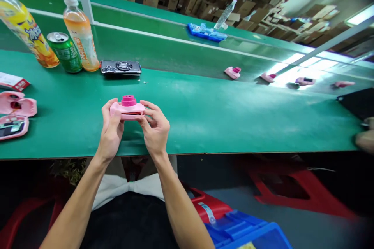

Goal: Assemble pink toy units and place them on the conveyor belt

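Pink plastic camera [127,109], gap visible along near seam. Even thumb-and-finger pressure at both ends probably works best, seam aligned, nothing trapped in it; squeezing one end alone could skew the shell. Left hand [110,139] pinches left end, right hand [157,129] pinches right. Camera sits between both, lens [129,100] up, over green table [204,118].

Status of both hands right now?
Left hand: closed on the pink camera-shaped case.
Right hand: closed on the same case, at its other end.
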`<state>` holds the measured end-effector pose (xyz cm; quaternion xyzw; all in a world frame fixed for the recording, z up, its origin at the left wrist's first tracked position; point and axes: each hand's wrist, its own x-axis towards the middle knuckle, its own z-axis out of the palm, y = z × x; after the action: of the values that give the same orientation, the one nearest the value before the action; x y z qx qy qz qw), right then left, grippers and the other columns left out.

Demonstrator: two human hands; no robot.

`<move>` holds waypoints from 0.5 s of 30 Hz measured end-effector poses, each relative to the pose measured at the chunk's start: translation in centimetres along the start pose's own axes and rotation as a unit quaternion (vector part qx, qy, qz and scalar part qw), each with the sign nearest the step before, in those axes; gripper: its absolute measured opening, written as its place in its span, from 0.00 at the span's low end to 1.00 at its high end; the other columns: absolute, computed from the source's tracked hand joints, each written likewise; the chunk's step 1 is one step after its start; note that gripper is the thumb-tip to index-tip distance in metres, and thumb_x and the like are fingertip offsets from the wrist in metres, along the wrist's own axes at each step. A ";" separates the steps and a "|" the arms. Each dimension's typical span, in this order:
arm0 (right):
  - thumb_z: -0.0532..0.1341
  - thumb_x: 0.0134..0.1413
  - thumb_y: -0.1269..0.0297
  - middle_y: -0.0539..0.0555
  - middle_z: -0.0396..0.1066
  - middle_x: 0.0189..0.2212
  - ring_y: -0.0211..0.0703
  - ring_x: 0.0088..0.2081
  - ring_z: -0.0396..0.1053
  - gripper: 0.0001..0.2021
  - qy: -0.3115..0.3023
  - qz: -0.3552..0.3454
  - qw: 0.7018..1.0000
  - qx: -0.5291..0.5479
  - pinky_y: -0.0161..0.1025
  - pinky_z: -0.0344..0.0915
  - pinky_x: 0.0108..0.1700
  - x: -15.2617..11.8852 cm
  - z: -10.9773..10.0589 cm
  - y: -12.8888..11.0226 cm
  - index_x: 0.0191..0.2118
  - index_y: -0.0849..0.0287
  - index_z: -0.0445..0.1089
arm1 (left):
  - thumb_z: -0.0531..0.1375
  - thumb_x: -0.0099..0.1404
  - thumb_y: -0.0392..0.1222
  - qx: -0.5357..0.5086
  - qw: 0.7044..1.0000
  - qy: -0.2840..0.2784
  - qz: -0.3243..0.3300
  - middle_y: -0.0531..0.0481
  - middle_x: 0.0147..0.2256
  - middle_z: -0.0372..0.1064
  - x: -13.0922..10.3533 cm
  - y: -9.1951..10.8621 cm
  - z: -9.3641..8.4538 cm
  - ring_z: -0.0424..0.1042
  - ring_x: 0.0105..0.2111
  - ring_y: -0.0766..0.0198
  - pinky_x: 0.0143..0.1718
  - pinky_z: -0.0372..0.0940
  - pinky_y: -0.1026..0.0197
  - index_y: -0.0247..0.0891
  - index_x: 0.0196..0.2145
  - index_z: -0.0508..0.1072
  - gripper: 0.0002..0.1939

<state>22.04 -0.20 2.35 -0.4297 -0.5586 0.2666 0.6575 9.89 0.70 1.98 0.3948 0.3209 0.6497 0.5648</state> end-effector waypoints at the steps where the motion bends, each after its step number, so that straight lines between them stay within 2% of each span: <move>1: 0.65 0.64 0.51 0.58 0.75 0.52 0.47 0.55 0.74 0.13 0.005 -0.012 1.000 0.003 0.45 0.78 0.51 -0.4 0.1 0.1 0.41 0.56 0.76 | 0.62 0.70 0.55 -0.006 1.000 -0.001 -0.001 0.50 0.52 0.71 -0.1 0.1 -0.1 0.73 0.50 0.64 0.52 0.67 0.63 0.46 0.53 0.67 0.19; 3: 0.65 0.66 0.56 0.58 0.76 0.53 0.47 0.56 0.74 0.09 0.013 -0.018 0.999 0.025 0.46 0.77 0.54 -0.9 0.3 0.1 0.45 0.54 0.74 | 0.62 0.71 0.57 -0.020 1.000 -0.004 -0.008 0.49 0.52 0.70 -0.2 0.2 -0.3 0.72 0.51 0.64 0.52 0.67 0.63 0.45 0.53 0.67 0.20; 5: 0.66 0.65 0.59 0.56 0.76 0.54 0.46 0.56 0.75 0.11 0.009 0.003 0.998 0.061 0.46 0.77 0.54 -0.9 0.2 0.0 0.49 0.53 0.70 | 0.61 0.71 0.57 -0.026 0.999 -0.006 -0.018 0.49 0.53 0.70 -0.2 0.2 -0.7 0.71 0.53 0.63 0.52 0.67 0.63 0.45 0.54 0.66 0.21; 7: 0.67 0.64 0.59 0.56 0.75 0.54 0.45 0.55 0.75 0.13 -0.022 0.032 0.997 0.071 0.45 0.76 0.54 -0.5 0.0 -0.1 0.51 0.52 0.69 | 0.61 0.71 0.59 -0.017 0.999 -0.001 -0.028 0.48 0.53 0.69 -0.2 0.2 -1.0 0.71 0.52 0.62 0.52 0.67 0.62 0.46 0.54 0.65 0.22; 9: 0.68 0.62 0.56 0.57 0.74 0.55 0.46 0.55 0.75 0.13 -0.070 0.072 0.994 0.054 0.44 0.75 0.56 0.1 -0.3 -0.3 0.48 0.54 0.72 | 0.59 0.71 0.61 0.012 0.999 0.004 -0.041 0.48 0.53 0.68 -0.3 0.2 -1.2 0.70 0.52 0.61 0.53 0.67 0.60 0.46 0.55 0.64 0.23; 12: 0.71 0.57 0.52 0.56 0.76 0.50 0.44 0.49 0.77 0.14 -0.123 0.158 0.979 0.047 0.42 0.75 0.53 0.7 -0.9 -1.2 0.40 0.55 0.71 | 0.54 0.72 0.64 0.098 0.993 -0.001 -0.062 0.46 0.56 0.65 -0.9 0.3 -1.3 0.69 0.55 0.58 0.59 0.64 0.54 0.46 0.58 0.60 0.26; 15: 0.70 0.57 0.52 0.54 0.78 0.45 0.43 0.45 0.78 0.14 -0.191 0.210 0.959 0.021 0.40 0.75 0.51 0.9 -2.6 -2.7 0.37 0.55 0.70 | 0.51 0.74 0.64 0.203 0.973 -0.067 -0.082 0.41 0.61 0.61 -2.0 1.4 -2.3 0.66 0.60 0.53 0.63 0.62 0.49 0.44 0.61 0.58 0.28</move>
<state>24.39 -1.44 5.07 -0.4645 -0.5647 0.4878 0.4769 7.34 -1.47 1.75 0.5163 0.4388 0.4942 0.5447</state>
